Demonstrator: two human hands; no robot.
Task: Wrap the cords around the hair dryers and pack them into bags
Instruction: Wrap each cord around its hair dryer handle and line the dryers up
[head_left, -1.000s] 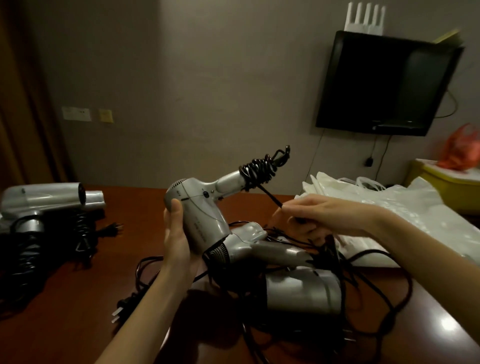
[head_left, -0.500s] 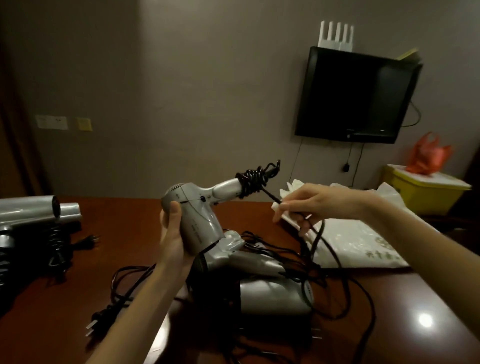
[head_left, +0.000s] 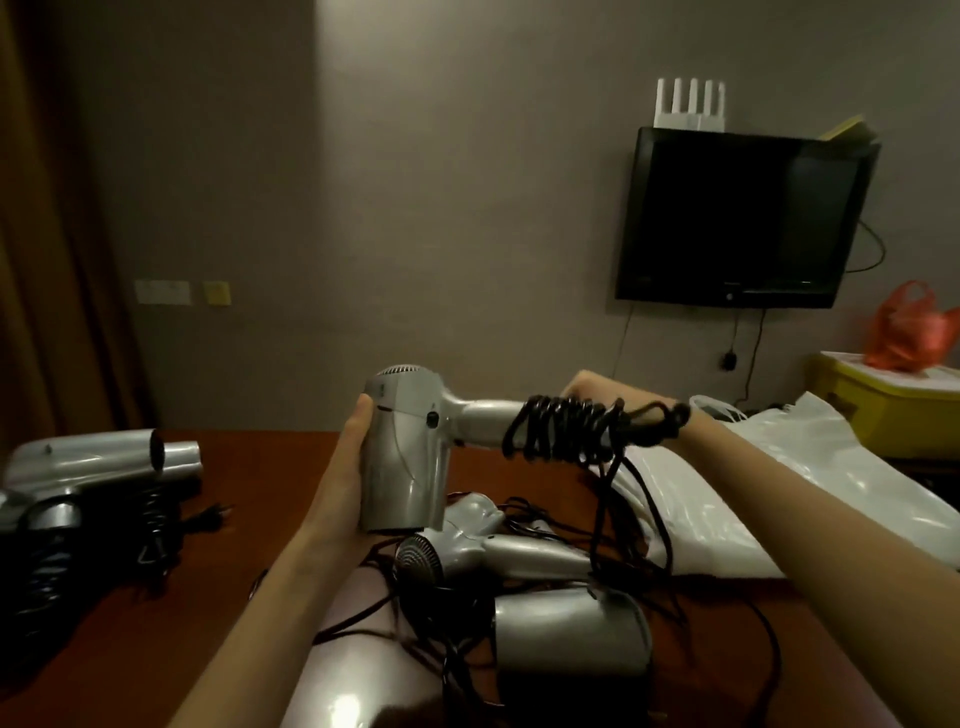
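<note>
No text or label can be read.

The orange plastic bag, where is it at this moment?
In the head view the orange plastic bag sits at the far right edge, on top of the yellow bin, below and to the right of the wall-mounted television.

Glossy silver plastic hair dryer (head_left: 405, 457); polished reddish wooden table (head_left: 171, 613).

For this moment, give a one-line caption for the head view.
Left hand holds a silver hair dryer while the right hand winds its black cord around the handle.
</note>
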